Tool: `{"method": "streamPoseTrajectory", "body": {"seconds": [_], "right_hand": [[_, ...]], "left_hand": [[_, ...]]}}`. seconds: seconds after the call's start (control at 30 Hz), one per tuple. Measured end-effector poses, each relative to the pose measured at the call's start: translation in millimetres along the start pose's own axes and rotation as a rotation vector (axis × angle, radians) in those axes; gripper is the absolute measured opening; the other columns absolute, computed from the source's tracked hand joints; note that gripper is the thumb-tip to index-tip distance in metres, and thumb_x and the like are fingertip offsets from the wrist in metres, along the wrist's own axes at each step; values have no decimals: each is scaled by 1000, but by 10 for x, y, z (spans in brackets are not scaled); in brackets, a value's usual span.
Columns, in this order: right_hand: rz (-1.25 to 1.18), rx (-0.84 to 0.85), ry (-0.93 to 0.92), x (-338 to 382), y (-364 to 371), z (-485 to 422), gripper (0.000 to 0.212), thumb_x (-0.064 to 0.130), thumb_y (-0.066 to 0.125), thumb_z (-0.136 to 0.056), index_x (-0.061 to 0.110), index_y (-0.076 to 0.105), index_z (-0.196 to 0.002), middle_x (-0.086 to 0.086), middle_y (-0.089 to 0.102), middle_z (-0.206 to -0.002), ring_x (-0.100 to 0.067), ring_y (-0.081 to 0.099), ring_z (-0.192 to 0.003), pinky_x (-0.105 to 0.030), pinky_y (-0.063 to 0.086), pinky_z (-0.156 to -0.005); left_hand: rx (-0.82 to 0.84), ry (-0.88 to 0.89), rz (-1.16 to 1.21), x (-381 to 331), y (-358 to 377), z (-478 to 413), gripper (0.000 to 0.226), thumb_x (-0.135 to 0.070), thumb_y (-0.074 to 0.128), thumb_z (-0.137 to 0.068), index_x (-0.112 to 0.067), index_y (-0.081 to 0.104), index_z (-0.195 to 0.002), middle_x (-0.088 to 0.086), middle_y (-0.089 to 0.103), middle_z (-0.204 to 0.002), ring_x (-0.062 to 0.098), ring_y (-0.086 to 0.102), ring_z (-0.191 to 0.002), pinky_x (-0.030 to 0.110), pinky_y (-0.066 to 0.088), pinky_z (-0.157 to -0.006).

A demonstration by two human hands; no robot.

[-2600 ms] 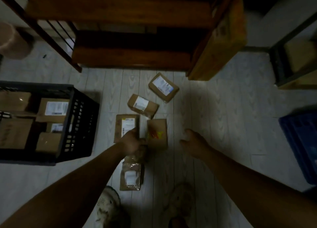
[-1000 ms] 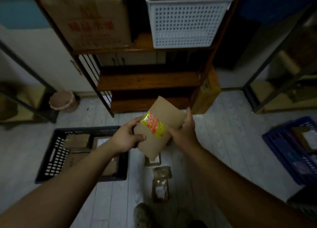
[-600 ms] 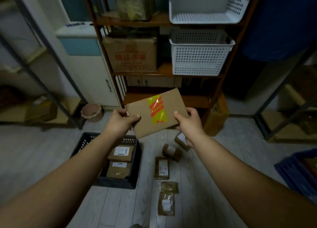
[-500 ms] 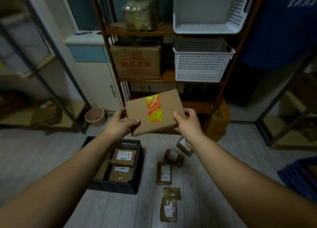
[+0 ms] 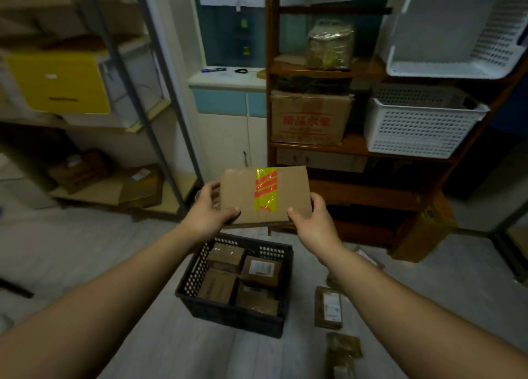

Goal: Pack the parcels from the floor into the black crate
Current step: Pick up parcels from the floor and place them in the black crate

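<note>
Cardboard parcel (image 5: 265, 196), lifted off the floor (image 5: 85, 250) moments ago, is now gripped by left hand (image 5: 210, 211) and right hand (image 5: 313, 221) above the black crate (image 5: 228, 316), ready for lowering in.

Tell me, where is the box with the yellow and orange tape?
In the head view the taped box is mid-frame, held in the air between the left hand and right hand, above the black crate, in front of the wooden shelf.
</note>
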State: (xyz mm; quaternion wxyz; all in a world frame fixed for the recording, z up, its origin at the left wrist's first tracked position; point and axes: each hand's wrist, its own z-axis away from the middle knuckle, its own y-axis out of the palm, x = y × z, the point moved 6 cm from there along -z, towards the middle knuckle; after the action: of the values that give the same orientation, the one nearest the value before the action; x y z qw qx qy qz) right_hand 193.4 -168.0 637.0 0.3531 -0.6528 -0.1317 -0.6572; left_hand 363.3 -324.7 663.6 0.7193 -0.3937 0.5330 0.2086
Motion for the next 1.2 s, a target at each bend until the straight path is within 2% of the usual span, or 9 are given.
{"method": "streamPoseTrajectory", "body": {"seconds": [0.17, 0.3, 0.57, 0.77, 0.87, 0.93, 1.0, 1.13, 1.2], "right_hand": [[71, -7, -23, 72, 403, 23, 73, 28, 63, -88, 28, 20, -148, -1, 39, -140, -18, 43, -122, -36, 40, -101], [115, 4, -39, 50, 535, -174, 68, 28, 64, -87, 27, 29, -145, -1, 44, -135, -17, 46, -118, -37, 43, -100], [93, 76, 43, -206, 961, -886, 74, 28, 64, -87, 28, 20, -148, -1, 41, -140, -19, 43, -125, -40, 41, -104], [97, 128, 93, -442, 1212, -1362, 70, 27, 62, -88, 28, 23, -147, -1, 45, -138, -20, 47, -122, -48, 43, -101], [114, 75, 65, -553, 1240, -1496, 64, 24, 62, -89, 28, 28, -143, 3, 51, -129, -18, 52, -115, -39, 49, -90], [157, 47, 101, -692, 1273, -1588, 74, 26, 61, -89, 26, 17, -149, 0, 47, -134, -17, 49, -117, -31, 44, -87], [206, 30, 145, -836, 1329, -1665, 79, 27, 61, -89, 26, 10, -151, -2, 38, -147, -22, 43, -128, -31, 41, -92], [246, -8, 197, -1156, 1538, -1781, 77, 25, 60, -90, 26, 14, -151, -4, 40, -145, -21, 44, -128, -32, 42, -98], [336, -19, 272, -1410, 1668, -1821, 79, 25, 58, -92, 24, 7, -151, -8, 31, -148, -24, 43, -126, -27, 39, -94]], "left_hand": [[92, 27, -26, 148, -350, -214, 79, -18, 71, -77, -36, 26, -140, 2, 41, -134, 17, 50, -108, 35, 53, -83], [144, 1, -79, 255, -383, -440, 84, -17, 70, -78, -32, 21, -144, 0, 42, -137, 14, 47, -112, 44, 46, -97], [136, -85, -81, 492, -404, -1061, 82, -10, 67, -81, -28, 19, -145, 3, 41, -140, 18, 46, -117, 45, 45, -99], [169, -135, -59, 756, -318, -1571, 77, -2, 63, -83, -24, 22, -144, -1, 39, -138, 16, 44, -117, 24, 47, -82], [233, -135, -59, 877, -171, -1831, 75, 1, 62, -82, -25, 24, -142, 2, 41, -131, 16, 46, -111, 17, 48, -74], [288, -147, -94, 1013, -71, -2016, 73, 0, 60, -84, -21, 23, -143, 7, 43, -131, 22, 49, -111, 27, 52, -79], [321, -172, -146, 1191, -13, -2186, 67, -4, 56, -88, -19, 22, -145, 11, 45, -134, 26, 52, -111, 38, 51, -88], [458, -192, -224, 1685, 134, -2467, 70, 0, 57, -87, -17, 20, -145, 14, 48, -133, 28, 55, -111, 29, 50, -82], [481, -208, -206, 1941, 183, -2613, 74, -2, 64, -83, -19, 24, -142, 7, 54, -126, 24, 56, -111, 15, 49, -72]]}}
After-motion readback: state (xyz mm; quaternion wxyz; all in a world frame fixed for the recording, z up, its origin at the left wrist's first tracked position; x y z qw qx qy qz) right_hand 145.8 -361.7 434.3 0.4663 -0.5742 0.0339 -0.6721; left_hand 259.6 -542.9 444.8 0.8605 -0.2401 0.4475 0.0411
